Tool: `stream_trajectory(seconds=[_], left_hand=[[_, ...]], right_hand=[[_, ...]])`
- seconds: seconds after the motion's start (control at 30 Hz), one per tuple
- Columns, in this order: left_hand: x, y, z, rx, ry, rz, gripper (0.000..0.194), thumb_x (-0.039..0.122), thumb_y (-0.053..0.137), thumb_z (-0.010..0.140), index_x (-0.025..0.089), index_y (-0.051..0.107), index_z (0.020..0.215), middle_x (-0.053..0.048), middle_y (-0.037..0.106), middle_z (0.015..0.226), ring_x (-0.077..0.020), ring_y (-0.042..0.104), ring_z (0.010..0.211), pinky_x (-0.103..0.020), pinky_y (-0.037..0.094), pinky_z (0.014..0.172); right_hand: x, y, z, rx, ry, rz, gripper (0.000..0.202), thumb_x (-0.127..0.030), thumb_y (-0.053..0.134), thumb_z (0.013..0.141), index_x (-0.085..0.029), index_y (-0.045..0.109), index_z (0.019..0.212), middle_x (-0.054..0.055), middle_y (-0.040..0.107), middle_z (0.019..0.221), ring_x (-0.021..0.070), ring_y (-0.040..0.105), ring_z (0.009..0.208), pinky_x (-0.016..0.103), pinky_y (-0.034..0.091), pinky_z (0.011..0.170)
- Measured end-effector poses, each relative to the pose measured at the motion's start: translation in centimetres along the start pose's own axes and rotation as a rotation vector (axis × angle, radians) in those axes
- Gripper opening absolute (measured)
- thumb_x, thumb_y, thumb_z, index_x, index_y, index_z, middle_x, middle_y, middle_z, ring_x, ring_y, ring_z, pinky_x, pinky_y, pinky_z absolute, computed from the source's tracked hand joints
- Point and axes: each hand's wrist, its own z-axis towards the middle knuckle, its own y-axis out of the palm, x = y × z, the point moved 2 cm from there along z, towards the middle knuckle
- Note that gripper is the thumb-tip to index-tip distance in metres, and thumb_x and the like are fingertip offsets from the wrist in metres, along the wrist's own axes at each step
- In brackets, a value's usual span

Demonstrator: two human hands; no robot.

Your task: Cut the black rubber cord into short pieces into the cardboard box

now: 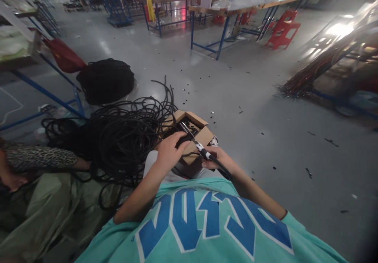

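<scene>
My right hand [217,158] is closed around the black-and-white handle of scissors [203,151]. Their narrow metal blades point away and to the left, over an open cardboard box [203,136]. My left hand [171,150] is curled beside the blades, its thumb and fingers around black cable [183,137]; how much it holds is partly hidden. Small black pieces [190,127] lie inside the box, close in front of me. A large tangle of black cable [124,133] spreads over the floor to the left of the box.
Another person's patterned sleeve [41,155] and hand are at the left edge. Behind the tangle sits a black cable bundle [106,80]. Blue-legged tables [220,38] and red stools [283,30] stand farther off. Bundled wires [313,70] hang at right; small black scraps dot the floor.
</scene>
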Motion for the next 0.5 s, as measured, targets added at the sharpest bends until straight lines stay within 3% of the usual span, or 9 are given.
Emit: stream_trajectory(seconds=[0.1, 0.27, 0.5], left_hand=[[0.3, 0.0, -0.3, 0.046, 0.034, 0.032, 0.017, 0.029, 0.057, 0.072, 0.020, 0.063, 0.084, -0.004, 0.067, 0.091, -0.0193, 0.060, 0.088, -0.030, 0.044, 0.082], [0.2, 0.2, -0.6, 0.026, -0.042, -0.103, 0.015, 0.026, 0.056, 0.072, 0.020, 0.065, 0.082, -0.003, 0.066, 0.078, -0.0180, 0.061, 0.079, -0.026, 0.046, 0.069], [-1.0, 0.7, -0.4, -0.042, -0.217, -0.456, 0.020, 0.032, 0.059, 0.069, 0.014, 0.060, 0.079, 0.001, 0.058, 0.056, -0.0081, 0.048, 0.043, -0.020, 0.039, 0.043]], right_hand=[[-0.5, 0.1, -0.1, -0.012, -0.022, -0.009, 0.048, -0.029, 0.065, 0.059, -0.015, 0.059, 0.104, -0.003, 0.050, 0.062, 0.0097, 0.045, 0.055, 0.022, 0.037, 0.054], [-1.6, 0.0, -0.1, 0.051, -0.058, -0.206, 0.060, -0.028, 0.067, 0.060, -0.019, 0.051, 0.117, 0.002, 0.057, 0.081, 0.0160, 0.052, 0.075, 0.028, 0.042, 0.071], [-1.4, -0.4, 0.3, 0.056, -0.113, -0.246, 0.054, -0.027, 0.067, 0.061, -0.018, 0.057, 0.113, 0.003, 0.062, 0.094, 0.0211, 0.055, 0.087, 0.032, 0.042, 0.078]])
